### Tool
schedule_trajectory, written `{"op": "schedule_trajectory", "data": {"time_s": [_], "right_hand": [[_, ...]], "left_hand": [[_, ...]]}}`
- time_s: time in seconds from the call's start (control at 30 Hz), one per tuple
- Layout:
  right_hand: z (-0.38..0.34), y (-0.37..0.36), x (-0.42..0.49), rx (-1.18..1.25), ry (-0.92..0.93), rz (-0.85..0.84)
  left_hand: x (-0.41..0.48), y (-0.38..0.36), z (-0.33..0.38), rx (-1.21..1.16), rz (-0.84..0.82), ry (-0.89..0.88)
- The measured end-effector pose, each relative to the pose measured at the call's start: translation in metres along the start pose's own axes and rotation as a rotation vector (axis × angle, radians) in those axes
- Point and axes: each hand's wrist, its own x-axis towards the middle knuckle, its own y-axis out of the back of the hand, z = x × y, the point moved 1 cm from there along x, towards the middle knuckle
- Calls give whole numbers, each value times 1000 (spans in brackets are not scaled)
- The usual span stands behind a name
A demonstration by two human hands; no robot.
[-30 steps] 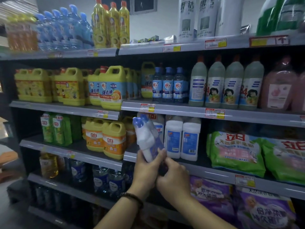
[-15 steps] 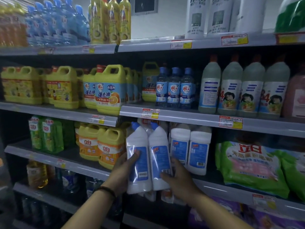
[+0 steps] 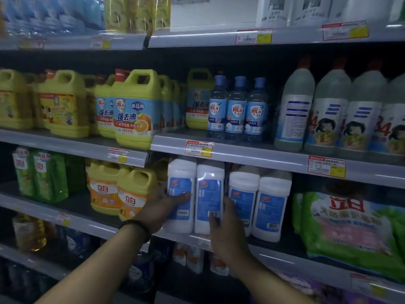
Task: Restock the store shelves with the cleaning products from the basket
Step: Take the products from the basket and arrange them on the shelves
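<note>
L hand (image 3: 162, 208) grips left bottle (image 3: 180, 185), R hand (image 3: 228, 234) grips right bottle (image 3: 209, 189), both upright at shelf (image 3: 274, 258) edge.

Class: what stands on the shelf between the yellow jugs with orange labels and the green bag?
Four white bottles with blue labels, as the head view shows.

Grey shelves (image 3: 252, 153) carry price tags (image 3: 199, 148) on their front edges. On the top shelf (image 3: 197, 39) stand blurred bottles (image 3: 135, 14) at the left and white packs (image 3: 271, 9) toward the right. The second shelf holds yellow jugs (image 3: 135, 110) across its left half, three blue bottles (image 3: 236, 110) mid-shelf and pale bottles (image 3: 328, 110) out to the right edge. On the third shelf (image 3: 285, 258) are green packs (image 3: 41, 176) at the left, then orange-labelled jugs (image 3: 133, 194), four white bottles (image 3: 271, 205) in a row at the front edge, and green bags (image 3: 350, 227) at the right. The lower shelves are too dim to read.
</note>
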Motion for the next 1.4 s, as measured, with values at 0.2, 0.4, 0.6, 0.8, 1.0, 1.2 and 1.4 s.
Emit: {"op": "schedule_trajectory", "data": {"time_s": [0.2, 0.4, 0.6, 0.8, 1.0, 1.2, 1.4], "right_hand": [[2, -14, 12, 30, -51, -38], [19, -29, 8, 49, -55, -3], [28, -25, 7, -92, 1, -40], [23, -12, -10, -159, -19, -104], [19, 19, -52, -128, 1, -155], [52, 39, -120, -129, -59, -228], [135, 42, -210, -192, -268, -316]], "left_hand": [[19, 11, -8, 56, 2, -81], [37, 4, -28, 60, -74, -103], [32, 0, -43, 58, 56, -145], [12, -5, -48, 317, 265, -178], [-46, -27, -52, 621, 339, -269], [-139, -80, -75, 794, -74, -173], [-220, -123, -155, 949, -295, 19]]}}
